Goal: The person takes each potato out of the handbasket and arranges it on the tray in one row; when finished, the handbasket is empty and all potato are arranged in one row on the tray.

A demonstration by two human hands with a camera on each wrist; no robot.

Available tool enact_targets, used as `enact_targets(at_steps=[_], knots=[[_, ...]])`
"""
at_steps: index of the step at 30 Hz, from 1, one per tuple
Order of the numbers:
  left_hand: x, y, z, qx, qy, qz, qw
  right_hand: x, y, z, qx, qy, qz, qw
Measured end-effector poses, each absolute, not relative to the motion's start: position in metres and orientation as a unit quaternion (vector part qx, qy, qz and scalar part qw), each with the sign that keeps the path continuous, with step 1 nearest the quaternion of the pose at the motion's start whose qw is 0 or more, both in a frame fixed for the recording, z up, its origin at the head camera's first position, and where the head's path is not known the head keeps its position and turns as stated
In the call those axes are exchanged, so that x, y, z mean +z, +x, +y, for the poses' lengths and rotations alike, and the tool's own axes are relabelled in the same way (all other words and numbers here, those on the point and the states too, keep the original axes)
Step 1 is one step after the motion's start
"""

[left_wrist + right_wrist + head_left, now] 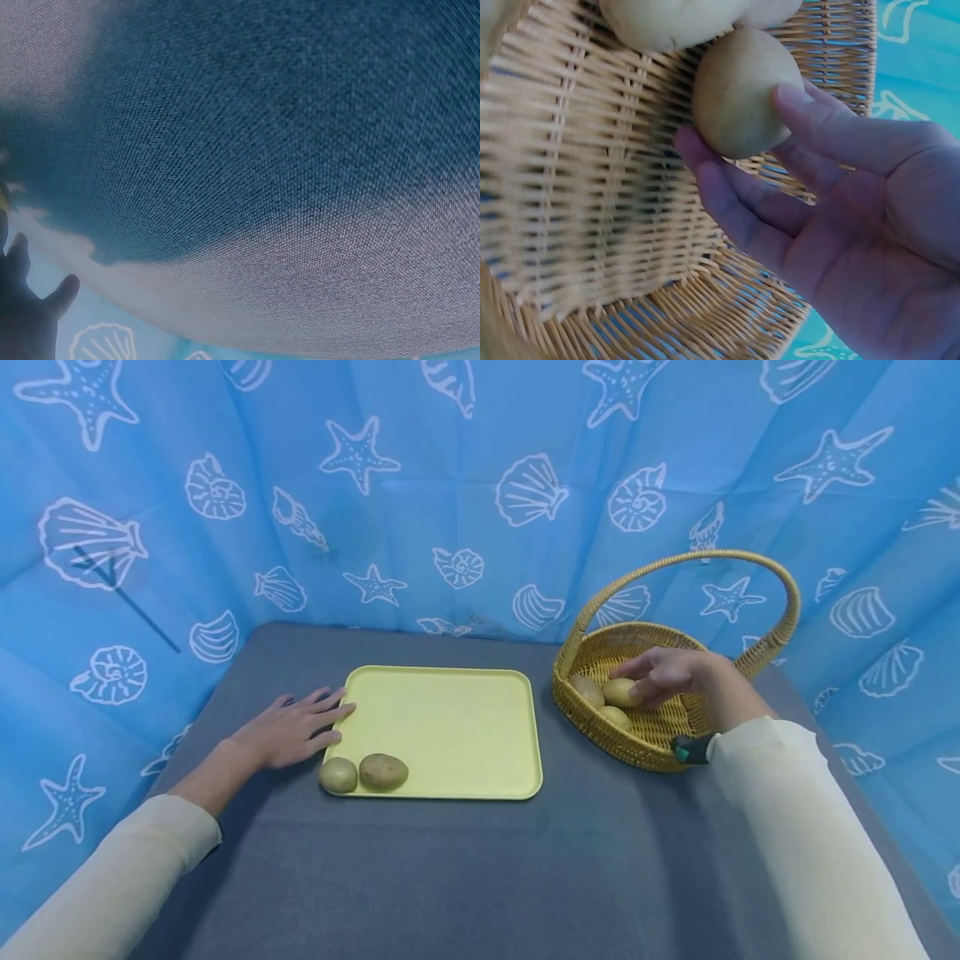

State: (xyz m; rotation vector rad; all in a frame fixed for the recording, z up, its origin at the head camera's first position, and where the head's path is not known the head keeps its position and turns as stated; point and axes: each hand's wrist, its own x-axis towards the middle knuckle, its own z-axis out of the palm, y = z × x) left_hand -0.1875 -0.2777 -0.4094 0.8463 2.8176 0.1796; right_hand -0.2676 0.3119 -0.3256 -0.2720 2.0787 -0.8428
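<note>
In the head view my right hand [666,675] reaches into a wicker basket [637,747] and holds a potato [621,692]. Seen from the right wrist, the thumb and fingers of the hand [855,195] pinch that potato [742,94]. Other potatoes [671,19] lie beside it in the basket. My left hand [296,729] rests with spread fingers at the left edge of a yellow tray [450,731]. Two potatoes, a rounder one [338,775] and a longer one [383,772], sit at the tray's near left corner. The left wrist view catches only dark fingers of the left hand [30,292].
The basket's tall handle [697,557] arches over the right hand's wrist area. A grey cloth [465,877] covers the table. Behind and at both sides hangs a blue curtain [420,493] with white shells and starfish.
</note>
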Motion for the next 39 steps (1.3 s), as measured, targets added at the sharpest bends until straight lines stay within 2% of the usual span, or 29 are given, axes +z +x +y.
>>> enact_targets(at_steps=[4, 11, 25, 32, 39], knots=[[-0.408, -0.187, -0.277, 0.057, 0.285, 0.952, 0.101, -0.315, -0.263, 0.315, -0.329, -0.117, 0.828, 0.438], [-0.406, -0.186, -0.278, 0.048, 0.284, 0.952, 0.105, -0.294, -0.251, 0.312, -0.307, -0.152, 0.845, 0.411], [-0.411, -0.188, -0.280, 0.050, 0.287, 0.952, 0.098, -0.265, -0.224, 0.264, -0.256, -0.322, 0.844, 0.343], [-0.410, -0.188, -0.280, 0.051, 0.291, 0.951, 0.094, -0.277, -0.215, 0.218, -0.288, -0.363, 0.818, 0.341], [-0.410, -0.188, -0.279, 0.050, 0.288, 0.951, 0.099, -0.313, -0.202, 0.172, -0.334, -0.382, 0.795, 0.332]])
